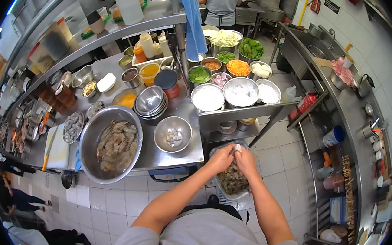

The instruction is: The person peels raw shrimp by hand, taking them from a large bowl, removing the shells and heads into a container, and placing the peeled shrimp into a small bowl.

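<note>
L hand [221, 159] + R hand [246, 160]: fingers closed tog. on 1 small pale piece [237, 148], prob. shrimp, mostly hidden. 1 flat, glossy stainless-steel table [195, 145] at L. On it, 1 lg. deep, round steel basin [89, 143] w/ heap of grey-brown whole shrimp [117, 146]: wet, curved, too many to count. Directly below hands, 1 clear plastic tub [233, 198], rounded corners, w/ ragged, wet, grey-brown shrimp matter [233, 179]; can't tell if all shell. Ahead, 3 round steel bowls [240, 105] of matte white powder [207, 97]. Near table edge, 1 shiny, round steel bowl [162, 128] w/ few pale peeled shrimp [174, 137], exact no. unclear.
</note>
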`<state>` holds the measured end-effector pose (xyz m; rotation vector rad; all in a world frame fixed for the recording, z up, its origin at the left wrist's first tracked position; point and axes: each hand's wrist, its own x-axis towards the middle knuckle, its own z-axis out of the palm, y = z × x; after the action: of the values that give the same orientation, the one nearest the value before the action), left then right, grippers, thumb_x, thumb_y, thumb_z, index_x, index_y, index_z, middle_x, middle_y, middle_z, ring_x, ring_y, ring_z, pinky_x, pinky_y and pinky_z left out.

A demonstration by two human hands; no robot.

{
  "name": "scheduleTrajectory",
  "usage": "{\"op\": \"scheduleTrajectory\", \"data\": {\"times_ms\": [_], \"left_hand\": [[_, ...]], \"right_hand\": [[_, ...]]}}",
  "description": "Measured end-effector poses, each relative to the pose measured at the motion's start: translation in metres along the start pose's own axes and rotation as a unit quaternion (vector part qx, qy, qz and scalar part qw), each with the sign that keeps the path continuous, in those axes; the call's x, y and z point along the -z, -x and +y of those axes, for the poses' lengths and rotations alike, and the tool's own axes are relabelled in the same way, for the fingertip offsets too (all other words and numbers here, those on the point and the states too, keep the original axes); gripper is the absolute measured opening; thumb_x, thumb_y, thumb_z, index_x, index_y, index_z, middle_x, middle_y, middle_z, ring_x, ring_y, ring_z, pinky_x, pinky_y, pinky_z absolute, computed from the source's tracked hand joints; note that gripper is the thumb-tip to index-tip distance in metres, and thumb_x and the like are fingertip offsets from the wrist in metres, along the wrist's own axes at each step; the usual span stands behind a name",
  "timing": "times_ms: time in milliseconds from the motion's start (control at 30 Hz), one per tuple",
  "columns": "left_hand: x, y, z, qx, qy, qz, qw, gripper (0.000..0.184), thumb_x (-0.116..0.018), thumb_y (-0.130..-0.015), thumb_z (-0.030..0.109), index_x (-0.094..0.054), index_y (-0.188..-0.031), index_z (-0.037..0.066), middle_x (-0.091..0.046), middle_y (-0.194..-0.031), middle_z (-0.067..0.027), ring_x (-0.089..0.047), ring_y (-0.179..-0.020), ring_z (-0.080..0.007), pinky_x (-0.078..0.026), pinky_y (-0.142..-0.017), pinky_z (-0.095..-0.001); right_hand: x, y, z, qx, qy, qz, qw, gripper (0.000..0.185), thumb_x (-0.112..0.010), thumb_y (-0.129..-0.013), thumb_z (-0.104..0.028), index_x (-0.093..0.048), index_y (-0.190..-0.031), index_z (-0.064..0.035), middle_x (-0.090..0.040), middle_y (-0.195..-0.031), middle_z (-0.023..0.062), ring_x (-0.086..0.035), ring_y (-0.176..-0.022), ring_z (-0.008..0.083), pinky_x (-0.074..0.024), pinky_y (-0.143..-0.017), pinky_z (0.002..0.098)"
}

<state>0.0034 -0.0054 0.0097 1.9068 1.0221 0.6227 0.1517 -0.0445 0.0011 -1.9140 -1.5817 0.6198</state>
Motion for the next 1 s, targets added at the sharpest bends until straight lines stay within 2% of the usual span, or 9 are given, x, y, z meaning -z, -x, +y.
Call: {"op": "scheduleTrajectory", "data": {"times_ms": [67,100,300,600,733,833,900,933,1000], "left_hand": [[0.007,-0.006,-0.006,0.027,0.094,-0.052,0.994,0.044,-0.049,-0.091,0.007,-0.051,-0.135,0.002,-0.068,-0.098,-0.0066,-0.061,-0.075,-0.0118,-0.051,-0.067,-0.0277],[0.015,-0.006,0.002,0.109,0.200,-0.107,0.968,0.043,-0.048,-0.092,0.005,-0.053,-0.135,0.005,-0.066,-0.098,-0.0003,-0.057,-0.072,-0.0088,-0.048,-0.065,-0.0240],[0.029,-0.004,0.010,0.093,0.382,-0.192,0.899,0.048,-0.046,-0.093,0.002,-0.045,-0.140,0.011,-0.063,-0.102,-0.0007,-0.056,-0.073,-0.0086,-0.047,-0.066,-0.0224],[0.029,0.006,0.016,0.141,0.514,-0.120,0.838,0.056,-0.044,-0.091,-0.003,-0.039,-0.144,0.014,-0.063,-0.111,-0.0069,-0.056,-0.075,-0.0106,-0.048,-0.067,-0.0246],[0.027,0.007,0.011,0.144,0.516,-0.082,0.840,0.055,-0.045,-0.090,-0.003,-0.043,-0.142,0.014,-0.062,-0.116,-0.0065,-0.056,-0.075,-0.0097,-0.049,-0.068,-0.0247],[0.022,0.004,-0.001,0.157,0.369,-0.061,0.914,0.055,-0.048,-0.090,-0.004,-0.046,-0.141,0.012,-0.062,-0.117,-0.0060,-0.058,-0.081,-0.0116,-0.049,-0.071,-0.0256],[0.012,0.002,-0.014,0.016,0.183,-0.006,0.983,0.055,-0.053,-0.087,-0.003,-0.047,-0.140,0.009,-0.061,-0.122,-0.0092,-0.062,-0.092,-0.0196,-0.051,-0.080,-0.0311],[0.011,0.002,-0.012,0.016,0.183,-0.006,0.983,0.055,-0.053,-0.087,-0.003,-0.047,-0.140,0.009,-0.061,-0.122,-0.0092,-0.062,-0.092,-0.0196,-0.051,-0.080,-0.0311],[0.011,0.001,-0.007,-0.065,-0.008,0.089,0.994,0.059,-0.057,-0.083,-0.001,-0.046,-0.141,0.007,-0.060,-0.124,-0.0157,-0.062,-0.106,-0.0294,-0.050,-0.091,-0.0362]], "right_hand": [[0.011,-0.001,-0.006,0.043,-0.001,0.002,0.999,0.025,-0.048,-0.089,-0.022,-0.060,-0.098,-0.0022,-0.067,-0.090,0.0227,-0.063,-0.087,0.0436,-0.0469,-0.078,0.0534],[0.014,-0.005,-0.003,0.039,0.001,0.005,0.999,0.025,-0.048,-0.089,-0.022,-0.060,-0.098,-0.0022,-0.067,-0.090,0.0227,-0.063,-0.087,0.0436,-0.0469,-0.078,0.0534],[0.033,-0.011,-0.012,-0.026,-0.086,-0.063,0.994,0.029,-0.044,-0.091,-0.024,-0.061,-0.093,-0.0008,-0.068,-0.085,0.0222,-0.064,-0.085,0.0417,-0.0476,-0.077,0.0500],[-0.005,-0.022,0.036,-0.131,0.007,-0.005,0.991,0.029,-0.049,-0.087,-0.022,-0.064,-0.101,-0.0002,-0.067,-0.098,0.0254,-0.063,-0.095,0.0427,-0.0475,-0.085,0.0512],[-0.013,-0.017,0.069,-0.021,0.048,-0.015,0.999,0.037,-0.055,-0.082,-0.012,-0.062,-0.117,-0.0022,-0.066,-0.109,0.0234,-0.063,-0.101,0.0410,-0.0474,-0.093,0.0473],[-0.009,-0.015,0.064,0.026,0.095,0.009,0.995,0.055,-0.059,-0.078,-0.004,-0.054,-0.132,-0.0040,-0.063,-0.121,0.0203,-0.062,-0.108,0.0369,-0.0469,-0.098,0.0422],[0.013,-0.009,0.040,0.006,-0.122,-0.068,0.990,0.060,-0.060,-0.079,-0.001,-0.048,-0.138,-0.0028,-0.060,-0.126,0.0165,-0.063,-0.108,0.0289,-0.0496,-0.092,0.0359],[0.020,-0.003,0.029,0.006,-0.122,-0.068,0.990,0.060,-0.060,-0.079,-0.001,-0.048,-0.138,-0.0028,-0.060,-0.126,0.0165,-0.063,-0.108,0.0289,-0.0496,-0.092,0.0359],[0.029,0.007,0.007,-0.071,-0.439,-0.147,0.883,0.056,-0.061,-0.082,0.000,-0.049,-0.137,-0.0019,-0.060,-0.122,0.0136,-0.062,-0.100,0.0188,-0.0500,-0.084,0.0296]]}}
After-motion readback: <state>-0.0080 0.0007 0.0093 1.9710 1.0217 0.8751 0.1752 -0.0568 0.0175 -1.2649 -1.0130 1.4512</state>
